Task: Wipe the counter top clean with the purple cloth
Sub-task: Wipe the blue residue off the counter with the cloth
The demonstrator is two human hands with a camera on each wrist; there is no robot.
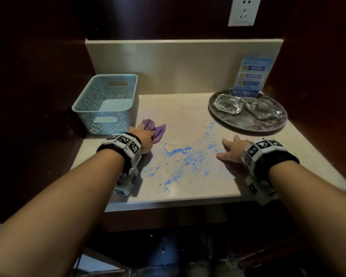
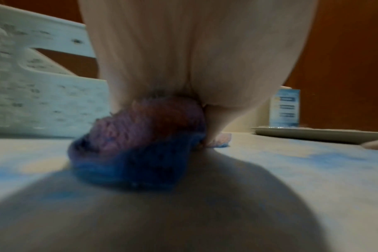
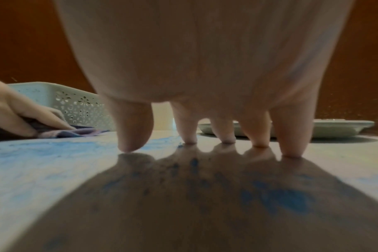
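Observation:
My left hand (image 1: 143, 136) grips the bunched purple cloth (image 1: 158, 129) and presses it on the beige counter top (image 1: 180, 112) just in front of the basket. From the left wrist view the cloth (image 2: 138, 136) is stained blue along its underside. Smeared blue stains (image 1: 184, 156) cover the counter's middle between my hands. My right hand (image 1: 231, 150) lies flat on the counter at the right, fingers spread, its fingertips (image 3: 259, 145) touching the surface and holding nothing.
A pale blue perforated basket (image 1: 108, 102) stands at the back left. At the back right a round metal tray (image 1: 248, 124) carries two glass ashtrays (image 1: 228, 104) and a blue card (image 1: 251, 76). A backsplash and dark wood walls close in three sides.

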